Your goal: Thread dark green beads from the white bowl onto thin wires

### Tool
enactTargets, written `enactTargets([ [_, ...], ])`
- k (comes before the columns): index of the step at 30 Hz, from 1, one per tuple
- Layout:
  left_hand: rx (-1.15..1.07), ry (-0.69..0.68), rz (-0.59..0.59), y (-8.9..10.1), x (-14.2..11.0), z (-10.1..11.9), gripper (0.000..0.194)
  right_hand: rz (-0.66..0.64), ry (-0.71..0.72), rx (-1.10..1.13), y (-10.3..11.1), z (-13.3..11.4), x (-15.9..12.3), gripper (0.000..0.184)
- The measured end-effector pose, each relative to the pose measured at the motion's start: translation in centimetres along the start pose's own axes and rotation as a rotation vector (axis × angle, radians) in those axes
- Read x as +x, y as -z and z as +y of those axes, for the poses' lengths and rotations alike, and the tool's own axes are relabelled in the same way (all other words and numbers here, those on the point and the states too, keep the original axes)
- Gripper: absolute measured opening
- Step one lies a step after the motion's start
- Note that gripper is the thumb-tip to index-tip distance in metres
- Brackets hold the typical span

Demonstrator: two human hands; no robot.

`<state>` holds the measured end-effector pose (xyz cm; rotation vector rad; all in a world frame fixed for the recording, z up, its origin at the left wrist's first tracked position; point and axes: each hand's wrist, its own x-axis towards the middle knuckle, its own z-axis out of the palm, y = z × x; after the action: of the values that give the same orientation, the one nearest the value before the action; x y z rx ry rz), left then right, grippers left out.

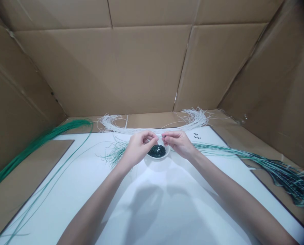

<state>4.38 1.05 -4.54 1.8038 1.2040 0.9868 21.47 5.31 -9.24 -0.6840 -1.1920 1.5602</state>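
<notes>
Head view, downward over table (90, 190)

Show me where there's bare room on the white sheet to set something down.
The near middle of the white sheet between the forearms is bare, and so is the stretch left of the left hand. Crowded: around the bowl under both hands, the right hand, white wires behind, green wires right.
</notes>
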Motion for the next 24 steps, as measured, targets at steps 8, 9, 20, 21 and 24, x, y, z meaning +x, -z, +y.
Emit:
enactTargets([
  [8, 0.011, -0.007, 0.005, -0.01, 0.0, -0.19, 0.015, -0.005, 0.029, -0.029, -0.09, -0.04, -0.04, 0.015],
  [9, 0.014, -0.007, 0.006, -0.02, 0.0, -0.16, 0.015, -0.007, 0.033, -0.033, -0.13, -0.08, -0.04, 0.015],
  [20, 0.033, 0.009, 0.005, -0.05, 0.01, 0.0, 0.016, 0.007, 0.043, -0.073, -0.06, 0.01, -0.07, 0.014],
  [21, 0.03, 0.009, 0.004, -0.05, 0.02, 0.0, 0.016, 0.009, 0.043, -0.077, -0.03, 0.04, -0.04, 0.014],
  [24, 0.027, 0.009, 0.0, -0.02, 0.01, -0.01, 0.016, 0.016, 0.046, -0.09, -0.03, 0.03, 0.03, 0.014],
])
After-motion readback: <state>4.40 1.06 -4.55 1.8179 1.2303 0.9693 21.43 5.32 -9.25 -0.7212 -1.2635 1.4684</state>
